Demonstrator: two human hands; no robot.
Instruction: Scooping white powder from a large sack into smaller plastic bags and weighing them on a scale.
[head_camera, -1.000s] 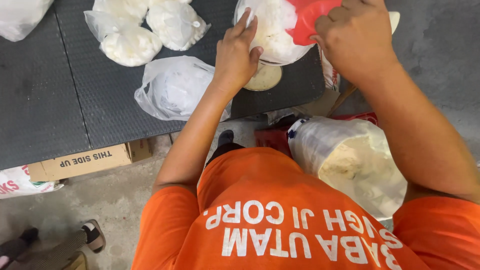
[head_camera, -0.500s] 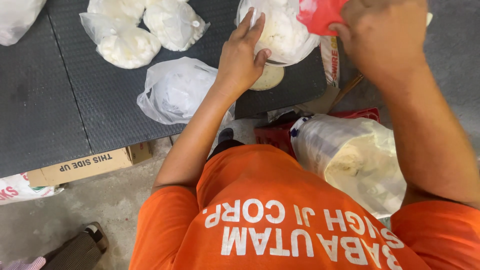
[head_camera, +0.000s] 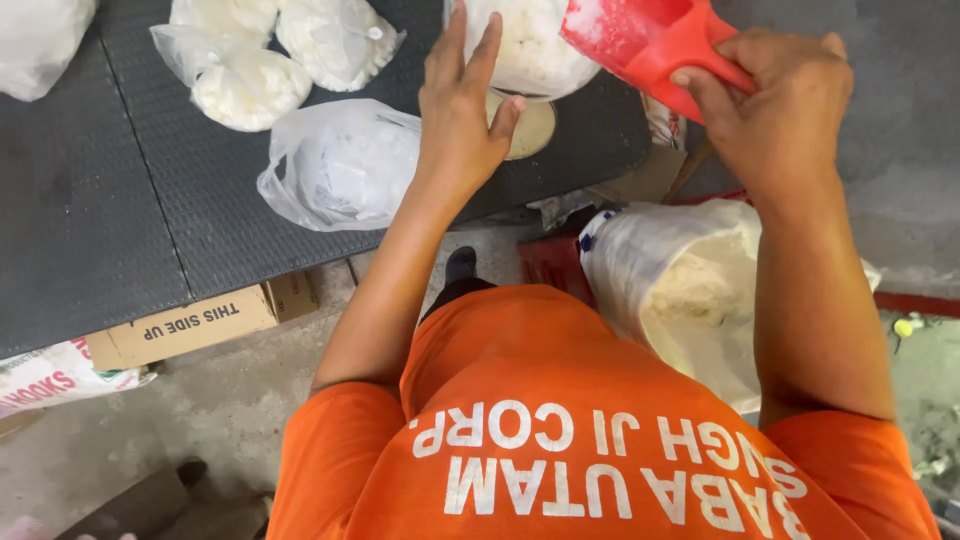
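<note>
My left hand (head_camera: 460, 120) rests flat, fingers spread, against the side of a clear plastic bag of white powder (head_camera: 530, 50). The bag stands on a round beige disc (head_camera: 530, 130) at the table's near edge. My right hand (head_camera: 780, 100) grips a red plastic scoop (head_camera: 640, 40), dusted white, with its mouth at the top of that bag. Below my right arm stands a large open sack of white powder (head_camera: 690, 290).
Several filled, tied plastic bags (head_camera: 340, 165) lie on the dark ribbed table (head_camera: 100, 220) to the left. A cardboard box (head_camera: 180, 325) sits under the table's edge. A red crate (head_camera: 550, 265) stands by the sack on the concrete floor (head_camera: 220, 410).
My left hand has slid up the side of the bag, fingers straightening. The red scoop has stayed at the bag's top and shifted slightly right.
</note>
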